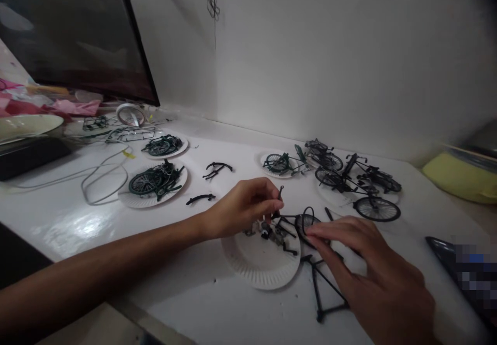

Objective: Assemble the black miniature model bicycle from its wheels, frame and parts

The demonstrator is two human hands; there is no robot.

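Observation:
My left hand (256,205) is closed in a pinch on a small dark rod-like part (280,193), held above the far rim of a white paper plate (264,272). On that plate lie several small dark and grey model bicycle parts (274,233). To the right of the plate, my right hand (373,262) pinches a thin black loop (308,211) between thumb and fingertips. A small spoked wheel lies behind the loop, partly covered by the fingers. Beneath my right hand, a black model bicycle frame (316,288) rests on the white table, partly hidden.
Two paper plates at left hold dark green bicycle parts (155,179). Black curved fenders (200,198) lie between. Model bicycles (376,207) stand clustered at the back right. A screen (77,34), a grey cable (83,184) and a yellow object (460,176) border the table.

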